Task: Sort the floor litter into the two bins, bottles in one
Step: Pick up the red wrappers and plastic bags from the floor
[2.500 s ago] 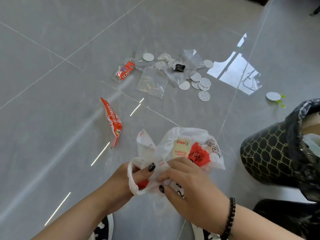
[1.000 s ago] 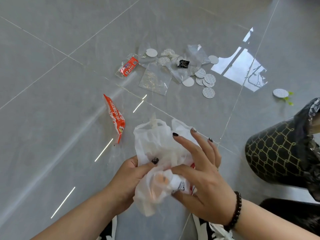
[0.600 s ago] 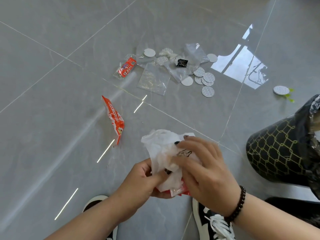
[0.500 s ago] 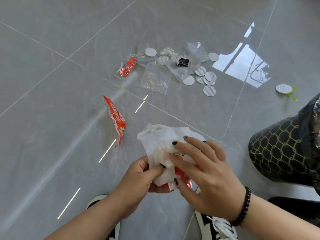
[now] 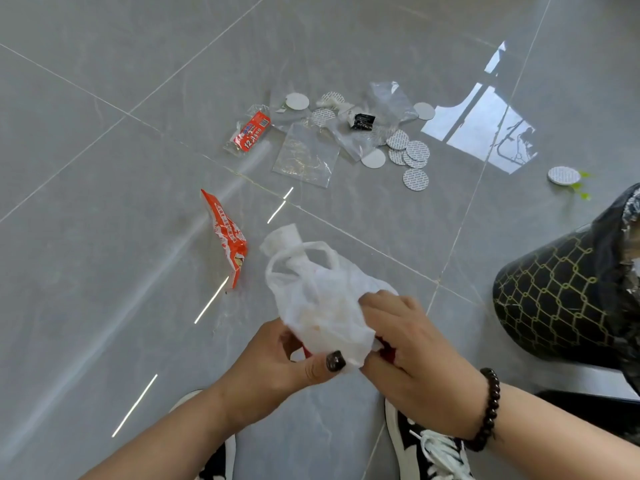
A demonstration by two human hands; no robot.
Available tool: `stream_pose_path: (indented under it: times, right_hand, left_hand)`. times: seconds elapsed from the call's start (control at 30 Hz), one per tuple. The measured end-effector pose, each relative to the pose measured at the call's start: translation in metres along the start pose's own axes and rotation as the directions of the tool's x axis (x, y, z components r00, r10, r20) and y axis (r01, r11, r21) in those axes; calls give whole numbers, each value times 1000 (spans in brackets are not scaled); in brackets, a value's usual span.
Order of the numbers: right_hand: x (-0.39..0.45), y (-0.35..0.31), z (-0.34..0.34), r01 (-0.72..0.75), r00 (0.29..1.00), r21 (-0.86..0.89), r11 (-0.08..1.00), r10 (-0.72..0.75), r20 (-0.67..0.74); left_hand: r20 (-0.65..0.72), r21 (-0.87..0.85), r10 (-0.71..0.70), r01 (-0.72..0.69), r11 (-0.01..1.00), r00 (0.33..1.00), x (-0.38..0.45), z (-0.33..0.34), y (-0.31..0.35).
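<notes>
The white plastic bag (image 5: 318, 299) was held above the grey tiled floor (image 5: 104, 237), crumpled between both hands. The left hand (image 5: 273, 365) gripped its lower end from the left, the thumb with a dark nail pressed on the plastic. The right hand (image 5: 412, 351) closed on the right side of the bag, its fingers curled into the folds; a bit of red showed between them. The handles of the bag stood up, away from the hands. To the left of the bag an orange wrapper (image 5: 227, 237) lay on the floor. Beyond the bag were a red label packet (image 5: 251, 131), clear plastic sleeves (image 5: 306, 155) and round grey discs (image 5: 410, 154). To the right of the bag stood a black bin (image 5: 561, 296) with a gold net pattern and a black liner.
</notes>
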State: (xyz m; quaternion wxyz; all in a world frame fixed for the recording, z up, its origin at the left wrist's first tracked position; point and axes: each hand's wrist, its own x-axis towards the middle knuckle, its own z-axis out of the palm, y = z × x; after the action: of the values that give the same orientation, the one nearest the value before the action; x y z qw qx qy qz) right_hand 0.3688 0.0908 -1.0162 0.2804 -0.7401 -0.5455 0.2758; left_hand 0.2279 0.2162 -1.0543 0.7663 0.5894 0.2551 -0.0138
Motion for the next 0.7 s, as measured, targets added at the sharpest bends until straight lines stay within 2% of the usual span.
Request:
stream_pose_path:
  times: [0.07, 0.1, 0.17, 0.27, 0.33, 0.4, 0.43, 0.47, 0.5, 0.53, 0.6, 0.63, 0.7]
  right_hand:
    - [3, 2, -3, -100, 991, 193, 976, 80, 112]
    - [3, 4, -4, -138, 984, 211, 968, 111, 136]
    - [5, 7, -3, -93, 995, 85, 992, 89, 46]
    - [4, 10, -1, 8, 990, -172, 985, -32, -138]
    - [0, 12, 0, -44, 969, -154, 987, 5, -246]
    - [0, 9, -1, -236, 923, 90, 968, 252, -291]
    - [3, 5, -3, -351, 881, 295, 889, 420, -217]
    - [4, 7, -4, -421, 849, 507, 752, 523, -71]
    - [4, 8, -6, -433, 849, 684, 587, 521, 90]
    - [5, 9, -8, -427, 865, 764, 483, 464, 190]
    - [5, 6, -9, -421, 878, 788, 450, 422, 228]
    - [5, 6, -7, -411, 871, 788, 458, 453, 191]
    - [4, 11, -1, -390, 836, 734, 556, 547, 30]
  left_hand:
    - [16, 4, 1, -1, 1000, 1000, -1, 2, 0]
    - [5, 0, -19, 20, 1000, 1000, -1, 3, 0]
    - [-65, -37, -65, 63, 997, 996, 0, 7, 1]
    - [-216, -144, -110, 80, 986, 970, 4, 12, 2]
    - [-296, -229, -142, 74, 971, 945, 6, 9, 2]
    - [-314, -309, -180, 79, 948, 932, 8, 4, 0]
    - [-301, -338, -194, 86, 937, 934, 7, 2, -2]
    - [-277, -356, -201, 94, 930, 940, 6, 1, -2]
    - [-248, -363, -205, 105, 926, 947, 5, 1, -3]
    - [-221, -363, -211, 121, 924, 952, 4, 2, -3]
    - [-183, -339, -221, 150, 929, 958, 3, 4, -3]
    - [-179, -313, -222, 158, 937, 959, 3, 5, -3]
    - [-195, -256, -215, 162, 953, 957, 5, 7, -3]
